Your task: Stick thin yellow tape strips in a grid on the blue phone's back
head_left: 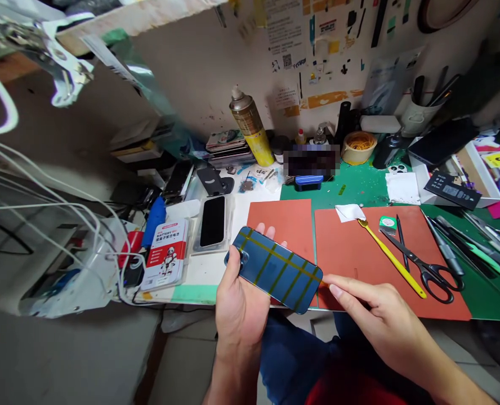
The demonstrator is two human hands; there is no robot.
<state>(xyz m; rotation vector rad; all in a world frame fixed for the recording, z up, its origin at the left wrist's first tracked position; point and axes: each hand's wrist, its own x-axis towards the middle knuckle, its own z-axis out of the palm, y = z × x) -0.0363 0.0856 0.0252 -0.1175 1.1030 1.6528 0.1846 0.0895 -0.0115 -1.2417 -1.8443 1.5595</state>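
In my left hand [244,301] lies a blue smartphone [271,288], back side up and tilted, with the thumb near its camera corner. Several strips of yellowish tape [294,257] cross its back, one lengthwise and others across. My right hand [370,309] is at the phone's lower right end, thumb and forefinger pinched on the orange-looking end of the lengthwise tape. Both hands are above the front edge of reddish-brown mats [281,216]. To the right of them lie a yellow brush [391,259], black scissors [429,273] and a small green-and-white container [387,224].
Left of the phone are another phone in a clear tray [213,220] and a red-and-white battery box [165,253]. A yellow spray can [254,132] stands at the back. Tweezers and tools [482,253] crowd the right side. White cables [64,185] hang at the left.
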